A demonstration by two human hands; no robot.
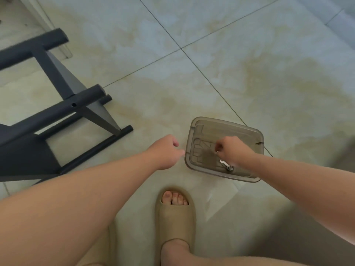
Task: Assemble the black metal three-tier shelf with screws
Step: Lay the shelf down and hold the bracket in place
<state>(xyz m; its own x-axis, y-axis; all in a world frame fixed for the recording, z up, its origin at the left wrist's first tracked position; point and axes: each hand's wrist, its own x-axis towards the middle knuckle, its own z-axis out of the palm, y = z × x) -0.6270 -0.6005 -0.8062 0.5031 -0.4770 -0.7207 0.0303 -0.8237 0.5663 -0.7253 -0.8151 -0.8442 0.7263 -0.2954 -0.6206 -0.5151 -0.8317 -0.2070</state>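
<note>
The black metal shelf lies on its side on the tiled floor at the left, tubes and flat panels joined, with a screw hole showing in one tube. A clear brownish plastic box sits on the floor right of centre, holding a small silver wrench. My right hand is inside the box, fingers pinched on something small and shiny, too small to name. My left hand hovers just left of the box with fingers curled and nothing visible in it.
My foot in a beige slipper stands just below the box, and a second slipper is partly hidden under my left arm. A white frame edge rises at the top left behind the shelf. A wall base runs along the top right.
</note>
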